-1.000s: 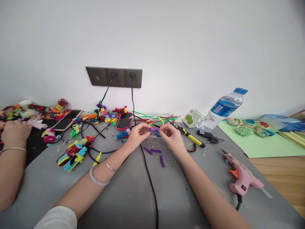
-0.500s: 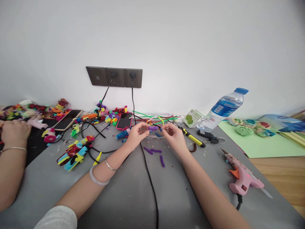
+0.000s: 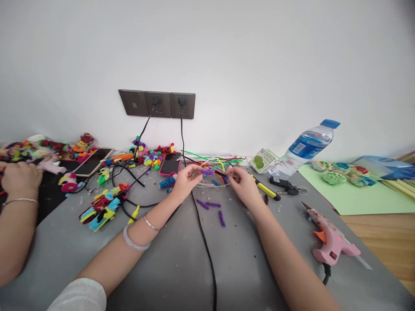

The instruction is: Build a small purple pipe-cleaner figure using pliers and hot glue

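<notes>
My left hand (image 3: pixel 187 183) pinches a short folded piece of purple pipe cleaner (image 3: pixel 208 171) between thumb and fingertips, above the middle of the table. A little to its right, my right hand (image 3: pixel 242 183) is closed in a pinch, apart from that piece. What its fingertips hold, if anything, is too small to make out. Below both hands, several purple pipe cleaner pieces (image 3: pixel 221 218) lie on the grey tabletop (image 3: pixel 240 268). Behind the hands are loose coloured pipe cleaners (image 3: pixel 194 154), partly hidden.
A pink glue gun (image 3: pixel 333 248), keys (image 3: pixel 293 190), a yellow cutter (image 3: pixel 269 190) and a tilted water bottle (image 3: pixel 308 149) are on the right. Black cables (image 3: pixel 205 250) cross the table. Pipe cleaner figures (image 3: pixel 102 207) lie left, near another person's hand (image 3: pixel 21 179).
My right hand has drawn slightly right, widening the gap from the purple piece. My left hand keeps hold of that piece, almost unmoved.
</notes>
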A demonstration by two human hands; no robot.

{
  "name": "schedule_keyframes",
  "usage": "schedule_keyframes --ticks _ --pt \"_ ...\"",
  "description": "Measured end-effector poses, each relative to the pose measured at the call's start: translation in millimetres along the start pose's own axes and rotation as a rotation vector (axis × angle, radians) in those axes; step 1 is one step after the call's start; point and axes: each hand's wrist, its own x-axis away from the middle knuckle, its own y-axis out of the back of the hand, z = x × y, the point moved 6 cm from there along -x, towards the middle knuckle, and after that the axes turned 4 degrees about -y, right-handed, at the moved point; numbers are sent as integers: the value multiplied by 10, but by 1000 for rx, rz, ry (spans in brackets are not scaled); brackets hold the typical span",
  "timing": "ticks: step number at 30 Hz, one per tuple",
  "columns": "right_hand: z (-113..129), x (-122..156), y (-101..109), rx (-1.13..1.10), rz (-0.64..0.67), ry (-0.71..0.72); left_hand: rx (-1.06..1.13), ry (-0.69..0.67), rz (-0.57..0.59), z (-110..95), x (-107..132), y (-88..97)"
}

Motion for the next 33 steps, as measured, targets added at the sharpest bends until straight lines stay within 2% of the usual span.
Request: schedule_keyframes --ticks 6,12,19,25,33 --pt "-67 -38 32 -28 -38 -42 17 7 2 1 -1 -7" --pt "-8 -46 -4 -172 20 -33 13 13 8 -1 2 -12" --pt "36 -32 -8 -260 16 -91 11 17 14 -1 -3 -16" --pt "129 -28 -4 -373 18 -43 -7 5 29 -2 5 -27" --pt "299 28 -92 -440 118 24 -41 5 134 -76 41 -104"
